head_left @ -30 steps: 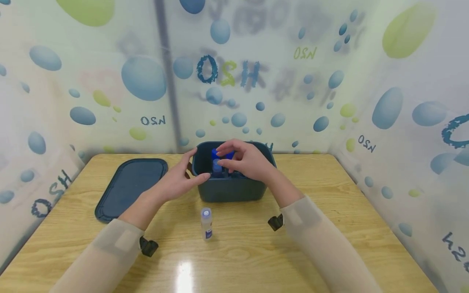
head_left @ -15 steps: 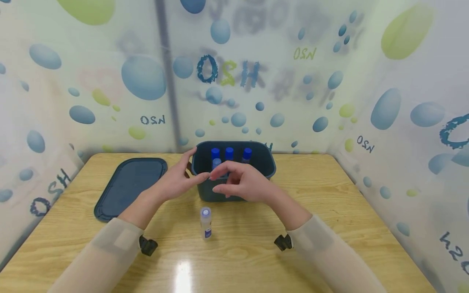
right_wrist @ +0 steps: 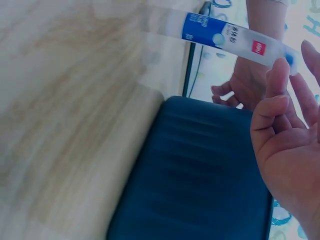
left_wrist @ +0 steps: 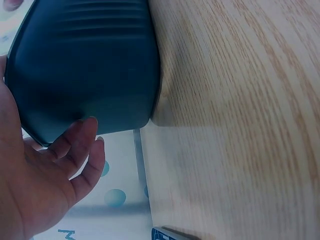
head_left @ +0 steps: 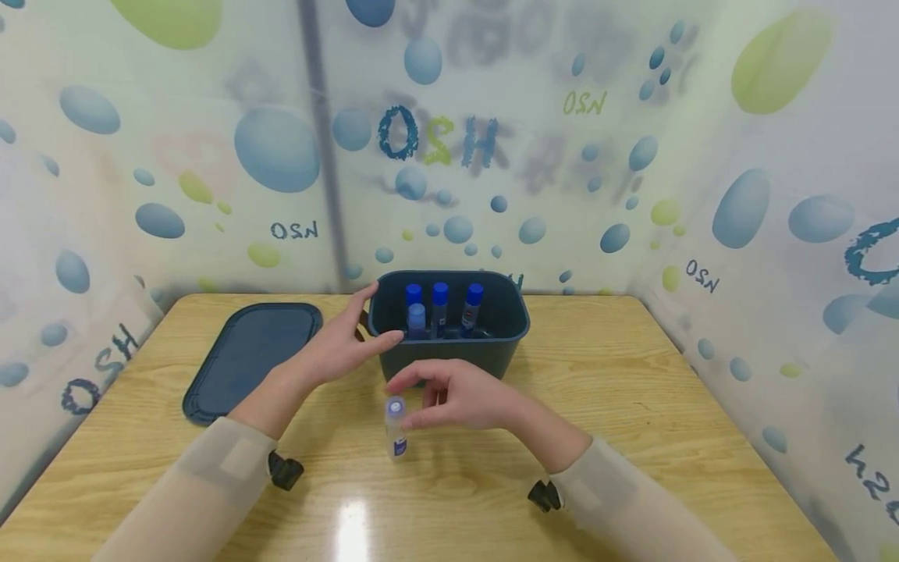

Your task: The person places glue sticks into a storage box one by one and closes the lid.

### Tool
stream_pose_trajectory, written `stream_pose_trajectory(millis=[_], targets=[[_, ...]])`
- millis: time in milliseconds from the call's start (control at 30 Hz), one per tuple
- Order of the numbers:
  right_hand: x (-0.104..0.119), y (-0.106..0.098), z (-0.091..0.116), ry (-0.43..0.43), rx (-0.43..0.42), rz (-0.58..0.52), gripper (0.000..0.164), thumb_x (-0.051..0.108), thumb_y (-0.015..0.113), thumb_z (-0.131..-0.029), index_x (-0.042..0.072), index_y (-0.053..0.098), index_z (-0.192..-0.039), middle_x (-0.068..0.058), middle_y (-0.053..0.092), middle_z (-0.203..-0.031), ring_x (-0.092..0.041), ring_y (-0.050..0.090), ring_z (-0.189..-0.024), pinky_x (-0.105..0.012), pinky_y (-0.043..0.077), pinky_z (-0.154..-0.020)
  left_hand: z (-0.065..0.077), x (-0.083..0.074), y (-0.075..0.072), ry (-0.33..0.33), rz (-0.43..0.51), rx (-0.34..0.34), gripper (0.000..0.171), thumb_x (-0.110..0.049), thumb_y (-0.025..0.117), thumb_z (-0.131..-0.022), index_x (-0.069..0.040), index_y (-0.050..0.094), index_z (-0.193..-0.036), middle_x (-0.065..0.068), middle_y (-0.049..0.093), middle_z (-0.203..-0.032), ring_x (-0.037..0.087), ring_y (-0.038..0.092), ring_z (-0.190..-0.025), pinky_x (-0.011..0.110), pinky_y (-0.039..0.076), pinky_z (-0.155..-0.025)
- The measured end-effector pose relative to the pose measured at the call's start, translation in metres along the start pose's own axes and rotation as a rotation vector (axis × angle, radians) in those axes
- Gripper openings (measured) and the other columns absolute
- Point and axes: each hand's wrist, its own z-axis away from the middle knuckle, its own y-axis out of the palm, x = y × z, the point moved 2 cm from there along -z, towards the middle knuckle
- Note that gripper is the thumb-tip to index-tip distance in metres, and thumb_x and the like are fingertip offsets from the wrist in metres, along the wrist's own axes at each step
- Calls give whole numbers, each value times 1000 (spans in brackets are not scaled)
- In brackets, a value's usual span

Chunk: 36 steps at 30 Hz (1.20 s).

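My left hand (head_left: 342,343) spans the near-left end of a dark blue bin (head_left: 449,363), its thumb at the front rim and fingers along the outer wall. In the left wrist view, loosely curled fingertips touch that wall. A clear liquid glue bottle (head_left: 396,437) with a blue and white label stands upright in front of the bin. My right hand (head_left: 463,398) is at its top, thumb on one side and forefinger on the other, spread around it. The right wrist view shows the fingertips overlapping the bottle's (right_wrist: 230,37) tip. Inside the bin are several blue-capped tubes (head_left: 439,308).
A dark blue lid (head_left: 256,355) lies flat on the wooden table (head_left: 597,390), left of the bin. Patterned white curtains (head_left: 449,156) enclose the table's back and sides. Small black cameras (head_left: 284,471) are on both wrists.
My right hand has left the bin's inside and come down and toward me to the glue bottle, uncovering the tubes in the bin. My left hand has stayed at the bin's end.
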Motion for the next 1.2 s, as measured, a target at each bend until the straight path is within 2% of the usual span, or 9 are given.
stream_pose_trajectory(millis=[333, 533, 933, 1200], targets=[[-10, 10, 0, 61, 14, -7, 46, 24, 82, -101, 16, 70, -145, 2, 75, -111, -8, 62, -76, -23, 53, -72, -1, 2, 1, 8, 15, 4, 109, -71, 66, -101, -26, 5, -179, 17, 64, -137, 30, 65, -116, 43, 61, -90], [-13, 12, 0, 57, -5, -3, 39, 24, 80, -103, 22, 72, -141, 7, 75, -110, -8, 61, -75, -23, 52, -71, -1, 3, 0, 6, 18, 6, 108, -70, 66, -101, -25, 5, -179, 17, 64, -138, 30, 64, -117, 43, 61, -90], [-15, 11, 5, -25, -69, 30, 35, 22, 80, -103, 20, 73, -137, 2, 76, -114, -6, 59, -73, -22, 52, -70, -1, 3, 1, 5, 17, -2, 108, -70, 66, -101, -26, 5, -179, 17, 64, -136, 29, 64, -116, 44, 60, -92], [-2, -7, 17, -95, -119, 45, 34, 15, 80, -102, 15, 72, -136, -3, 76, -116, -8, 57, -69, -24, 53, -67, -1, 2, 2, 5, 15, -4, 108, -70, 66, -102, -24, 5, -179, 17, 64, -135, 29, 63, -116, 47, 59, -96]])
